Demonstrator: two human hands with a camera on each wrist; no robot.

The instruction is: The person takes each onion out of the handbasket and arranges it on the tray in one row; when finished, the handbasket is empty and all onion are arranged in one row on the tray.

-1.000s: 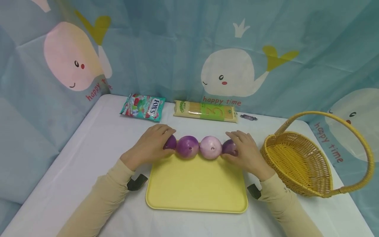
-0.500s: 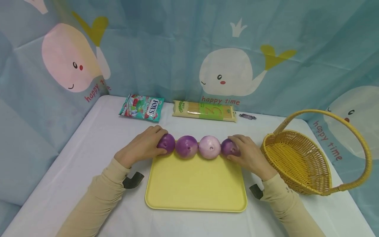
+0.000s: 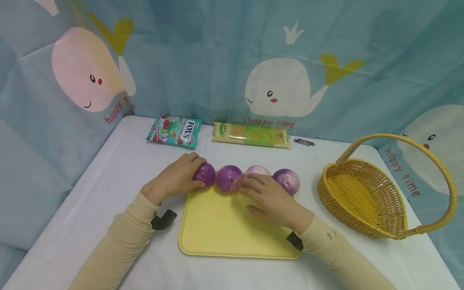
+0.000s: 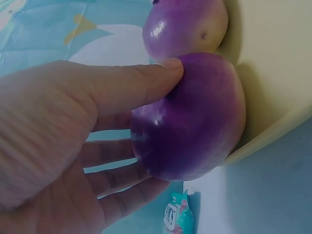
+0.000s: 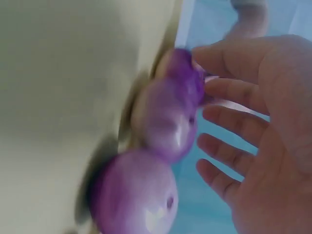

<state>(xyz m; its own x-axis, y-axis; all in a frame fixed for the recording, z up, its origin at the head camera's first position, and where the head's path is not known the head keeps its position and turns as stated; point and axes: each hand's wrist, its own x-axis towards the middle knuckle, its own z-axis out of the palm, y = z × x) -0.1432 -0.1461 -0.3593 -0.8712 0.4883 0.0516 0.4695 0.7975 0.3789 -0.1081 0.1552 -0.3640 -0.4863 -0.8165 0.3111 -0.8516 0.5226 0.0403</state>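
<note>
Several glossy, round purple-and-white vegetables stand in a row along the far edge of a yellow tray (image 3: 232,229). My left hand (image 3: 177,177) grips the leftmost, deep purple vegetable (image 4: 195,122), thumb on one side and fingers on the other. Beside it sits the second purple vegetable (image 3: 229,179). My right hand (image 3: 272,201) is over the tray with its fingers spread, in front of the pale vegetable (image 3: 257,169), which it partly hides. In the right wrist view nothing lies in that palm. The rightmost vegetable (image 3: 286,181) stands free of both hands.
A heart-shaped wicker basket (image 3: 396,201) with a tall handle stands to the right. Along the back lie a teal candy bag (image 3: 175,131), a long yellow-green noodle pack (image 3: 251,135) and a small wrapped candy (image 3: 304,142). A blue whale-print curtain (image 3: 203,60) hangs behind the table.
My right hand has let go of the rightmost vegetable and moved left over the tray. The left hand has shifted slightly left with the leftmost vegetable, still gripping it.
</note>
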